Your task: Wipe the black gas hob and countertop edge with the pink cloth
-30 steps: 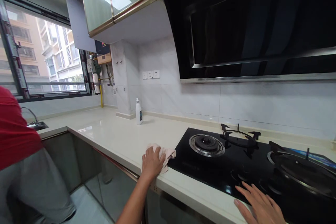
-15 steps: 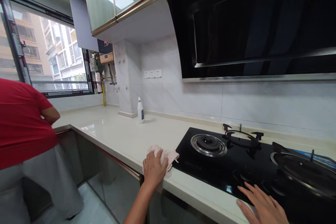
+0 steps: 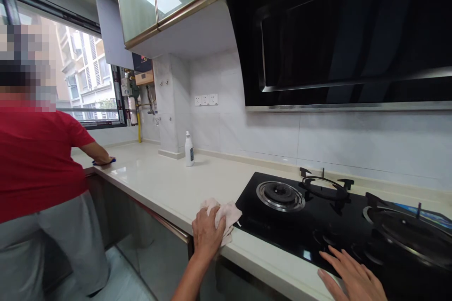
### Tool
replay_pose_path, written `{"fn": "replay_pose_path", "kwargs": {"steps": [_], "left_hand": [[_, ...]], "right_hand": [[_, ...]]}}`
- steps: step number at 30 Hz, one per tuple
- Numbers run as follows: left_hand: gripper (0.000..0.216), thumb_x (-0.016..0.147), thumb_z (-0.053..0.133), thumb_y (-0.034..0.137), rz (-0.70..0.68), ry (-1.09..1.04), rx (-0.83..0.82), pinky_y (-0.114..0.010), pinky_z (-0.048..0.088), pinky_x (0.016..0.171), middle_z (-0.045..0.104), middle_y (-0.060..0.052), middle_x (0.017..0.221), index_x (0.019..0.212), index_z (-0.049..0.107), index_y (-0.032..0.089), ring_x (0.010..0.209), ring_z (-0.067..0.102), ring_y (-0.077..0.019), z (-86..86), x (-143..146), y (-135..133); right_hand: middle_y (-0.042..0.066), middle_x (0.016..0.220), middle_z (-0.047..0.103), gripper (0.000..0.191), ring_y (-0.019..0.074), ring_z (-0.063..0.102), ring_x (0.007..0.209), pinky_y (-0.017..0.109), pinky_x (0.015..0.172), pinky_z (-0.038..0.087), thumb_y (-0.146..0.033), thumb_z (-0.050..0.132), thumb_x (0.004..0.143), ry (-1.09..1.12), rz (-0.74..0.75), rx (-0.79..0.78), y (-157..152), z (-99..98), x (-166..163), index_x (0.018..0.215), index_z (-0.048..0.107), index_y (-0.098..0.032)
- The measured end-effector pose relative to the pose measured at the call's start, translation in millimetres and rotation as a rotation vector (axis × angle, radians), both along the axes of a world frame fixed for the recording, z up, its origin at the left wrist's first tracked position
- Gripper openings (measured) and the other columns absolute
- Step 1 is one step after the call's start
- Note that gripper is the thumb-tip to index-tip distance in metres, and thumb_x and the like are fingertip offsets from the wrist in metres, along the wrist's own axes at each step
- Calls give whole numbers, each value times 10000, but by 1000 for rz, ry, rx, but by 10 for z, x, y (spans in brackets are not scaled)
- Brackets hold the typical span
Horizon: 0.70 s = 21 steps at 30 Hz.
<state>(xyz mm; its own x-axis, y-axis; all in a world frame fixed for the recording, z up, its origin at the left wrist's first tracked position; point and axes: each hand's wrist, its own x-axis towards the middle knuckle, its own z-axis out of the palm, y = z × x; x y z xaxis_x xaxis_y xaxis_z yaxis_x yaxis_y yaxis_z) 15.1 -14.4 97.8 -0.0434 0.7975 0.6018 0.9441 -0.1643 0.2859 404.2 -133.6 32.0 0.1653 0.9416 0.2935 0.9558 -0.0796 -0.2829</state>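
My left hand [image 3: 206,234] grips a crumpled pale pink cloth [image 3: 228,214] and presses it on the cream countertop [image 3: 169,188], right at the left edge of the black glass gas hob [image 3: 310,225]. My right hand [image 3: 353,276] lies flat with fingers spread on the hob's front edge, close to the control knobs. It holds nothing. A round burner [image 3: 280,195] sits behind the cloth, and a loose black pan support [image 3: 323,187] lies to its right.
A person in a red shirt [image 3: 35,160] stands at the left, one hand on a blue cloth [image 3: 104,162] on the counter. A white bottle [image 3: 189,149] stands by the wall. A dark pan [image 3: 409,235] occupies the right burner. A black range hood [image 3: 335,33] hangs overhead.
The person in red has straightened up and moved right, placing a hand on the counter. My left hand with the cloth has slid slightly toward the counter's front edge. My right hand stays put.
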Motion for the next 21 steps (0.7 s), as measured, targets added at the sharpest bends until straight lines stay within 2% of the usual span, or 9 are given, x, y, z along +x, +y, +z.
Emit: {"fn": "replay_pose_path", "kwargs": {"steps": [5,11,21], "left_hand": [[302,959,570,329,-61,-93,36,-399,442,944,634,-85,1194,1231,698,300,1160,571,-284,6,-45,23],[291,951,558,317,-84,-181,47,-399,444,949,643,-68,1182,1202,704,306,1164,569,-279,8,-18,40],[348,941,582,357,-176,-74,18,-428,426,1006,622,-92,1238,1273,678,315,1202,545,-302,-24,394,-239]], "right_hand": [[8,1585,434,674,326,282,1527,626,1238,221,-727,354,920,-13,2,-20,-1,10,0,1426,576,-341],[11,1553,481,623,342,345,1498,640,1217,269,-707,406,912,-6,9,29,-3,13,7,1392,605,-363],[6,1580,436,665,332,295,1521,644,1230,227,-743,375,907,-3,3,-9,-22,-5,23,1409,590,-363]]}}
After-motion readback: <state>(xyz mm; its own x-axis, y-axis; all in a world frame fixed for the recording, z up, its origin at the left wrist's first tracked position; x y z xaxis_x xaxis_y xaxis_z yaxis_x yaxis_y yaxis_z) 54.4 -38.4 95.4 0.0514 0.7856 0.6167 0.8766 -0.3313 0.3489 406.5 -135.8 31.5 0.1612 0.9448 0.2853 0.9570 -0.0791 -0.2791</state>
